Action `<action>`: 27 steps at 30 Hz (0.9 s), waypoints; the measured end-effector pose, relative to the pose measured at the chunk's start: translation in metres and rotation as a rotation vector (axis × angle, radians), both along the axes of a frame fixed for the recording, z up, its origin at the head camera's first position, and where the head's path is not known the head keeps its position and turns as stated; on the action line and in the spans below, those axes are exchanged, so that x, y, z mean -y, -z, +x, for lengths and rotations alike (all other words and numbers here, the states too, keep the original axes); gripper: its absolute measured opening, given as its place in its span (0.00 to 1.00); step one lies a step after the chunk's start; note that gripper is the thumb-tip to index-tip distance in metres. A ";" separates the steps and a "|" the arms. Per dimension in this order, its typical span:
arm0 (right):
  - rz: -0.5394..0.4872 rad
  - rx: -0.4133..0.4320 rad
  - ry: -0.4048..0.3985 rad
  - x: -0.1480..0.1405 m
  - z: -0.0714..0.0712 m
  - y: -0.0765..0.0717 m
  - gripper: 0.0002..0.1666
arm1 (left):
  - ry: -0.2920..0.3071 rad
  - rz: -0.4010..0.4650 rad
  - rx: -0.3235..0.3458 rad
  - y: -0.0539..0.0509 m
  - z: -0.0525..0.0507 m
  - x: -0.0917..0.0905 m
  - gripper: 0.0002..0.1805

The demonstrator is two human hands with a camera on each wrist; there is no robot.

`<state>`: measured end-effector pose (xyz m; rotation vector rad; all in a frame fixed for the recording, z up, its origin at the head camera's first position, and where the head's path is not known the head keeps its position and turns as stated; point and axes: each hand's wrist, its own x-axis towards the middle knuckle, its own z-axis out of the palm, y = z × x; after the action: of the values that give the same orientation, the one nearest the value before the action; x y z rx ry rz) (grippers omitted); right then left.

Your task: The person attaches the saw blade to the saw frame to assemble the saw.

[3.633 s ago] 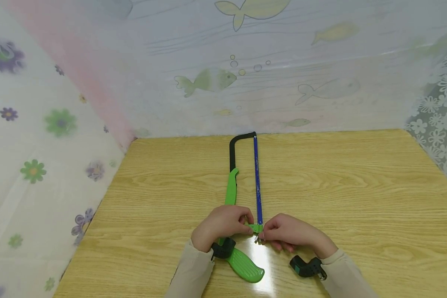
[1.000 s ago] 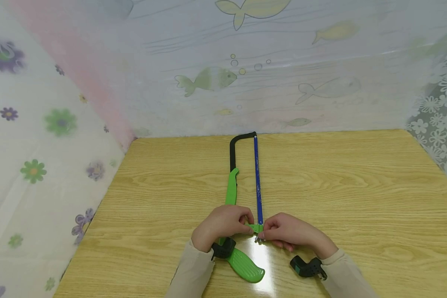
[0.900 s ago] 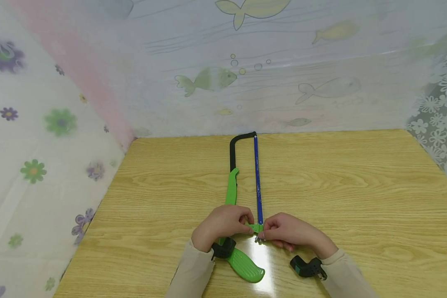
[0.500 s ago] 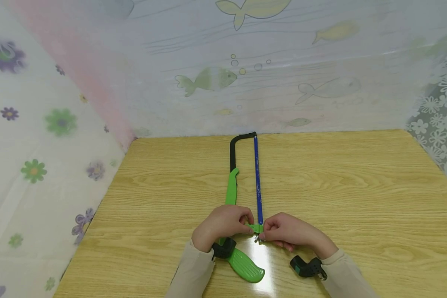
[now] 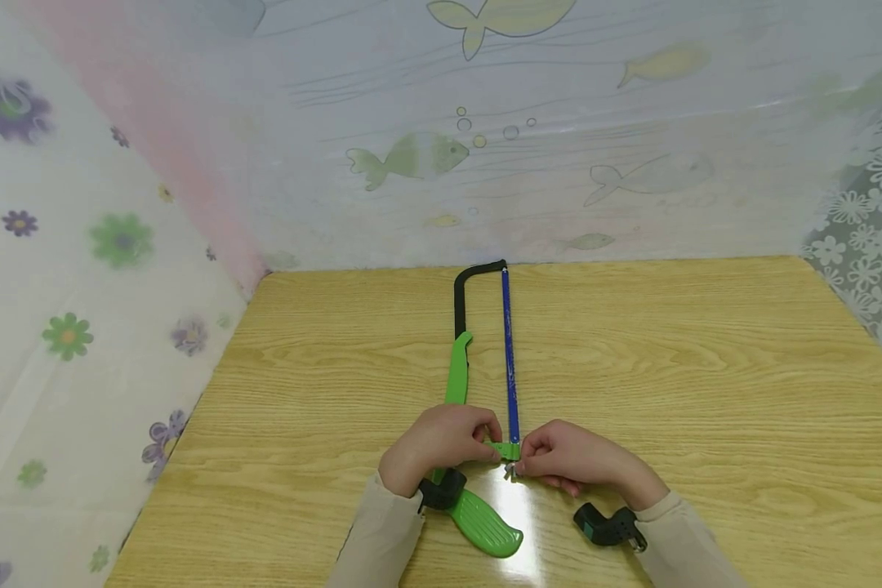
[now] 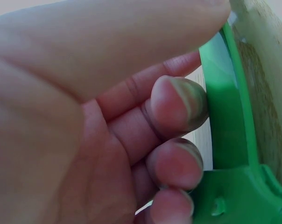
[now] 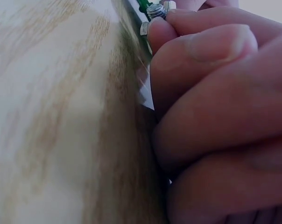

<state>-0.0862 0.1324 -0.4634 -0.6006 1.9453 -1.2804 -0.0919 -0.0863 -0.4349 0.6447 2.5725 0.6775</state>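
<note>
A hacksaw lies on the wooden table, its blue blade [image 5: 510, 351] running away from me and its black frame [image 5: 459, 302] to the left. The green grip [image 5: 487, 527] points toward me. My left hand [image 5: 441, 441] reaches over the frame and pinches the green blade bracket [image 5: 505, 450] between thumb and index finger; its other fingers curl beside green plastic [image 6: 229, 121] in the left wrist view. At the near end of the bracket, my right hand [image 5: 576, 457] pinches a metal wing nut [image 5: 511, 471]. Screw thread [image 7: 156, 10] shows past those fingertips in the right wrist view.
The wooden table [image 5: 706, 367] stretches to both sides. A fish-patterned sheet [image 5: 412, 212] hangs at its back edge, and a flowered sheet [image 5: 66, 392] borders the left. Each wrist wears a black camera mount [image 5: 603, 525].
The wing nut's wings sit at a different angle than half a second ago, and my right fingertips have shifted slightly. The left hand and the hacksaw stay in place.
</note>
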 end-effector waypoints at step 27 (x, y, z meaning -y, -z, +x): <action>0.010 -0.010 -0.012 0.002 -0.001 -0.002 0.21 | 0.007 0.002 0.011 0.000 -0.001 0.001 0.07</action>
<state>-0.0869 0.1308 -0.4618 -0.6144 1.9520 -1.2621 -0.0927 -0.0868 -0.4347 0.6490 2.5582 0.6794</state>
